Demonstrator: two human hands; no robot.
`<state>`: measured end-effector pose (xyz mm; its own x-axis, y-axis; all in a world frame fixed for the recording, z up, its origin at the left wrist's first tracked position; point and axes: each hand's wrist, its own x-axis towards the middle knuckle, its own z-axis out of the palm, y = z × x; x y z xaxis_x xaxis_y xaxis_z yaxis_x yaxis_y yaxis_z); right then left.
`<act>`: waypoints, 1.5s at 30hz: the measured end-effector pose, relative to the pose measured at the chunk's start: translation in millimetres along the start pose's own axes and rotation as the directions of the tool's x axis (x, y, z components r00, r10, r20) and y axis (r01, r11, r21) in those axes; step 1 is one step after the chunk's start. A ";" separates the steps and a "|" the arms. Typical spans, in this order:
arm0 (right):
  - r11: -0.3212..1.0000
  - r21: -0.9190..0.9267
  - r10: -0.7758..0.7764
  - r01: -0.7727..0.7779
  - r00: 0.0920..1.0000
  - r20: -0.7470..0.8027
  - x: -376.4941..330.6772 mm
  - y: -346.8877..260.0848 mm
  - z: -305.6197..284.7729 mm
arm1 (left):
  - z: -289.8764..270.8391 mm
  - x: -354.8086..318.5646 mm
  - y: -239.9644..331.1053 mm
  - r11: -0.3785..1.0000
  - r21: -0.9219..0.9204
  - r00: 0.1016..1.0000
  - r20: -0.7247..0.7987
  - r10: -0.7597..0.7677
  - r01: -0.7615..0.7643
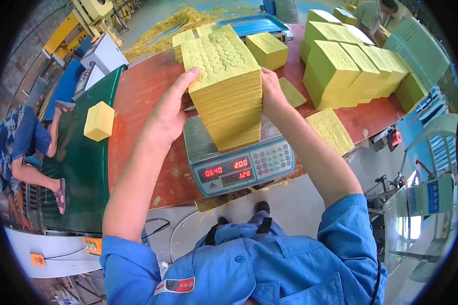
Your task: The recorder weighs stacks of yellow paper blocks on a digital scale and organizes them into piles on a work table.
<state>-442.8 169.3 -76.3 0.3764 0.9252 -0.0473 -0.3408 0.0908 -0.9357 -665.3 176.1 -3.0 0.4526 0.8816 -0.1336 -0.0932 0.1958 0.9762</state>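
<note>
On the digital scale (241, 165) stands a tall stack of yellow embossed paper (228, 86), clamped between my left hand (169, 114) and right hand (272, 94); its base hides the weighing pan, fingertips behind unseen.

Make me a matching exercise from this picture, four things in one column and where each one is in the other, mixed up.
Things:
1. tall stack of yellow embossed paper sheets
2. grey-green digital weighing scale
3. single yellow paper block
4. thin bundle of yellow embossed sheets

Places:
A. alone on the green conveyor belt
B. on the red table, at its near edge
C. between the left hand and right hand, on the scale
D. lying by the table's right near corner

Pairs: 1-C, 2-B, 3-A, 4-D
</note>
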 end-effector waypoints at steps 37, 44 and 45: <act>0.957 -0.093 -0.271 0.274 0.962 0.048 -140.6 19.8 -19.6 | 34.9 -105.9 -95.2 0.885 -0.029 0.856 -0.269 0.442 -0.466; 0.952 -0.131 -0.277 0.276 0.961 0.016 -219.3 31.0 -50.9 | -0.5 -172.8 -112.4 0.888 0.110 0.840 -0.292 0.458 -0.446; 0.954 -0.133 -0.270 0.268 0.963 0.009 -225.8 33.9 -54.7 | -5.4 -177.9 -114.5 0.900 0.130 0.844 -0.314 0.435 -0.415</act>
<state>-492.2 -56.7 -116.4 0.4467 0.8697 0.2098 -0.1094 0.2859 -0.9520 -739.9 -0.9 -92.0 0.0627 0.9642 0.2577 -0.1566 -0.2455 0.9567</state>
